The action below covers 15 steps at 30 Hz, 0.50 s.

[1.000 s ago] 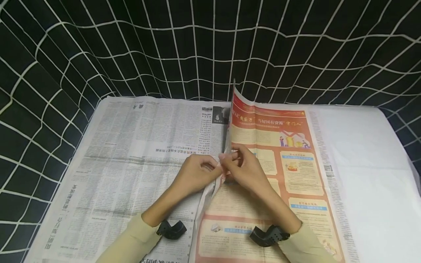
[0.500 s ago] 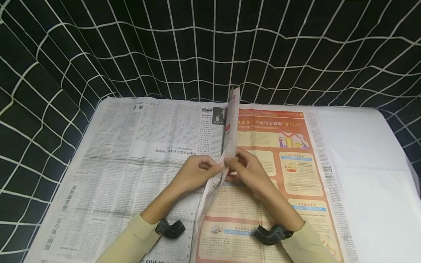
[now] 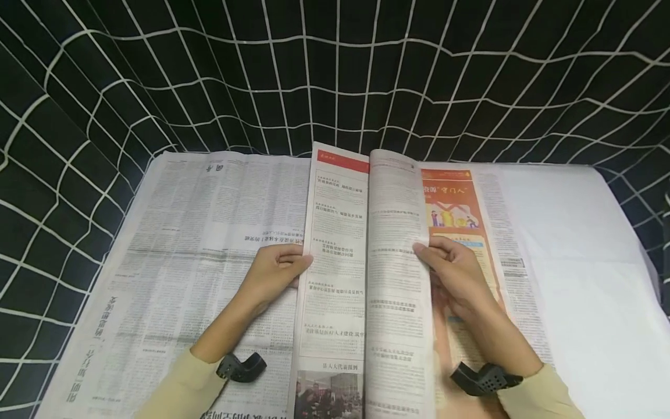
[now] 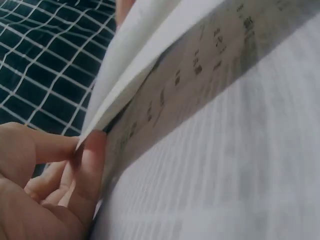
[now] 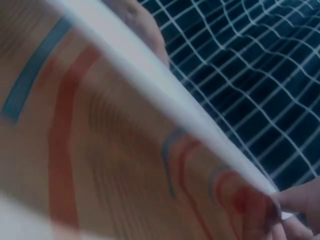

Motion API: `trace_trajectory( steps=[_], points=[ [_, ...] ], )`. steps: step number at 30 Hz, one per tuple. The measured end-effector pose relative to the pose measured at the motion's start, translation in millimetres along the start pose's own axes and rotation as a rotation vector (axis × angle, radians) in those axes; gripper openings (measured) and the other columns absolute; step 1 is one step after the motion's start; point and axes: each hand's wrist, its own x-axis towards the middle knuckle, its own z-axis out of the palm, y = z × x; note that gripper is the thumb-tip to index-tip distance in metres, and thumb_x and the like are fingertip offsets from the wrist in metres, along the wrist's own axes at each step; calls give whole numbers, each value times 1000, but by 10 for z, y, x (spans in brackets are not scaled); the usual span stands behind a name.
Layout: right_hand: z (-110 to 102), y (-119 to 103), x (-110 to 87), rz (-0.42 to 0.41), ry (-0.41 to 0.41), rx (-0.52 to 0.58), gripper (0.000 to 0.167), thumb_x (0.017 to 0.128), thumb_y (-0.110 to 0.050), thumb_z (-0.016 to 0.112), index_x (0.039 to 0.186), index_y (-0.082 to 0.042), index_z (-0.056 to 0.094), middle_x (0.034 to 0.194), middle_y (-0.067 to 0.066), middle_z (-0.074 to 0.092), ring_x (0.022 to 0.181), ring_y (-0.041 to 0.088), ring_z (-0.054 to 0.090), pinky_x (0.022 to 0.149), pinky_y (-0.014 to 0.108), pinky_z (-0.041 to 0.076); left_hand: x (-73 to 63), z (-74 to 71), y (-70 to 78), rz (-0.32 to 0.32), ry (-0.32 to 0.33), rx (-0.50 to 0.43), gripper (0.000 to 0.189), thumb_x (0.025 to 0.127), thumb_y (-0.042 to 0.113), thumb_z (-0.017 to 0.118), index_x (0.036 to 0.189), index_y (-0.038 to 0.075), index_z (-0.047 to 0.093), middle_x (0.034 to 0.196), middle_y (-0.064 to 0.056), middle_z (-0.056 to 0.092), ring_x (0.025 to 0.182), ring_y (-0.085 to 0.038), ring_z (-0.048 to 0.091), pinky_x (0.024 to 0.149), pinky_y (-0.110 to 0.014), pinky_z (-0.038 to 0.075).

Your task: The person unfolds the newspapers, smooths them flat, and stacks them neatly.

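A newspaper (image 3: pixel 337 279) stands partly opened in the middle of the head view, its inner pages spread to either side of a centre fold. My left hand (image 3: pixel 276 273) pinches the left page's edge between thumb and fingers; the left wrist view shows the same pinch on the thin sheet (image 4: pixel 135 75). On the other side my right hand (image 3: pixel 458 273) holds the right page's edge, thumb on top and fingers behind. In the right wrist view the orange-printed side of that page (image 5: pixel 125 150) faces the camera, with my fingertips at its far edge.
Under the pages lies a large spread newspaper sheet (image 3: pixel 173 262) on the left. An orange printed page (image 3: pixel 450 198) shows at the right, beside a white table surface (image 3: pixel 570 262). Black cloth with white netting (image 3: pixel 335 70) rises behind and at the sides.
My hands were close together at the upright page edges. They have moved apart, left hand leftward and right hand rightward, spreading the pages and exposing the inside print.
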Motion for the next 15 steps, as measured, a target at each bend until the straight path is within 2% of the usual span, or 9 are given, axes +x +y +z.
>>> trace_trajectory(
  steps=[4, 7, 11, 13, 15],
  points=[
    [-301, 4, -70, -4, 25, 27, 31, 103, -28, 71, 123, -7, 60, 93, -10, 79, 74, 5, 74, 66, 20, 61, -47, -142, -23, -37, 11, -23, 37, 100, 13, 71, 130, -9, 68, 112, -25, 77, 85, -15, 79, 71, -27, 65],
    [-512, -3, -106, -8, 40, -53, 36, 104, -30, 70, 128, -6, 58, 96, -11, 78, 81, 6, 77, 69, 22, 63, -79, -229, -38, -65, 8, -40, 38, 101, 14, 71, 131, -9, 67, 114, -23, 78, 85, -15, 78, 73, -27, 66],
    [-751, -38, -153, -25, 19, -173, 46, 106, -27, 67, 139, -1, 50, 99, -14, 77, 87, 6, 77, 72, 22, 63, -127, -327, -53, -98, 16, -63, 41, 100, 14, 72, 132, -11, 65, 114, -20, 78, 87, -14, 78, 75, -27, 66],
    [-849, -60, -179, -43, -5, -184, 43, 106, -22, 67, 139, -1, 50, 101, -13, 78, 88, 6, 78, 74, 22, 63, -161, -379, -59, -107, 21, -60, 41, 101, 13, 71, 133, -11, 64, 113, -19, 78, 87, -13, 77, 75, -26, 65],
    [-936, -91, -202, -53, -18, -184, 36, 105, -18, 67, 135, -6, 53, 101, -13, 79, 89, 7, 78, 74, 21, 63, -197, -436, -64, -113, 23, -48, 41, 101, 13, 71, 134, -11, 63, 113, -18, 78, 87, -13, 77, 75, -25, 65]
  ],
)
